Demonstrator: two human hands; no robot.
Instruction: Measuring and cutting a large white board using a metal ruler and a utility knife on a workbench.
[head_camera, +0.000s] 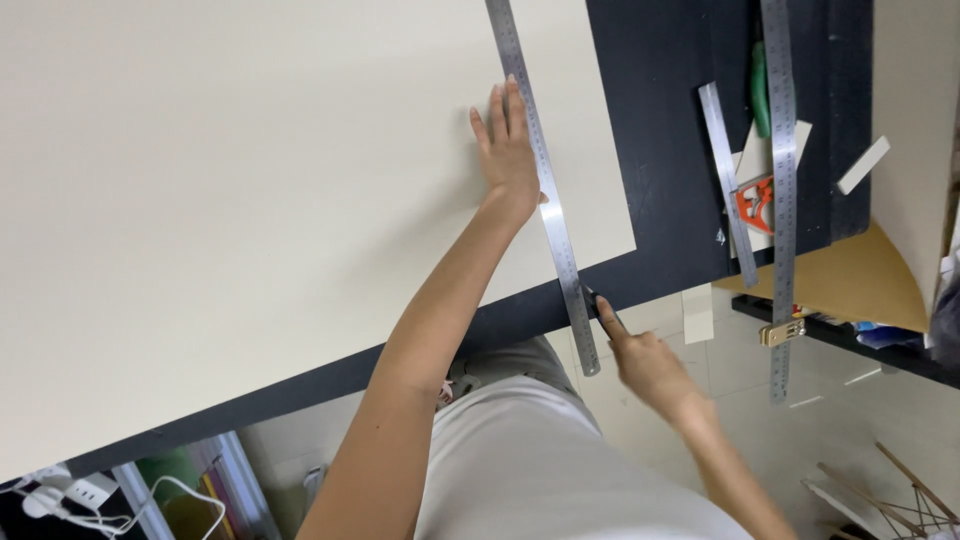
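The left hand (508, 150) lies flat, palm down, on a large cream board (250, 200), its fingers held together and pointing to the far side, the forearm stretched out long from the near edge of the view. The hand's right edge presses against a long steel ruler (545, 190), pinning it down; nothing is grasped in the grip. The right hand (645, 360) sits nearer, just off the near edge of the counter (665, 150), its fingers closed around a dark cutting knife (603, 308), forefinger laid along it, the tip touching the ruler's right edge near its near end.

The ruler's long axis runs from far to near, tilted slightly so its near end leans right; it crosses the cream board close to the board's right edge and overhangs the counter's near edge.

The counter is black, and the board covers most of its left part. To the right lie a shorter steel ruler (727, 180), another long steel ruler (781, 200) with a brass stop near its near end, an orange-handled tool (755, 205), a green object (761, 90) and white strips. Brown cardboard (860, 280) lies beyond the counter's right side. Below is a pale tiled floor (720, 380), with white cables and a power strip (70, 495) at near left.
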